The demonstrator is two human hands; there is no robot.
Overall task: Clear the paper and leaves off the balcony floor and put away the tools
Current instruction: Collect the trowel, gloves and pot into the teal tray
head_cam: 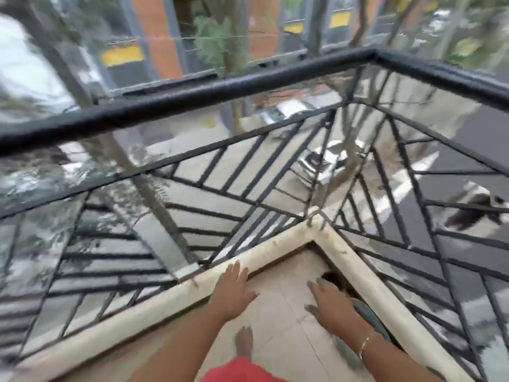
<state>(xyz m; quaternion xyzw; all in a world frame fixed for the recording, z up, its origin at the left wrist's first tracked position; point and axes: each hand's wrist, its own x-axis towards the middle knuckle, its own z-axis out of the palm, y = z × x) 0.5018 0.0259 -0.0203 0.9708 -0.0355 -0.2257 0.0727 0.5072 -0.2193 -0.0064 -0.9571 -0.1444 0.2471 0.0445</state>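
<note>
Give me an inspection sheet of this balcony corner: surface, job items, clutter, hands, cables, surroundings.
Surface: beige tiled balcony floor, edged by a cream raised kerb.
Job's things: dark patch in the corner, perhaps leaves, too blurred to tell; teal rounded object beside the right forearm, unidentified; no paper seen.
Clutter: nothing seen.
Hands: left hand open beside the kerb; right hand open, fingers spread near the dark patch.
Cables: nothing seen.
Surroundings: black metal railing; street, cars and trees below.

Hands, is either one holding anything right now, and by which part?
Nothing is held. The left hand and right hand both reach down with fingers spread and empty.
</note>
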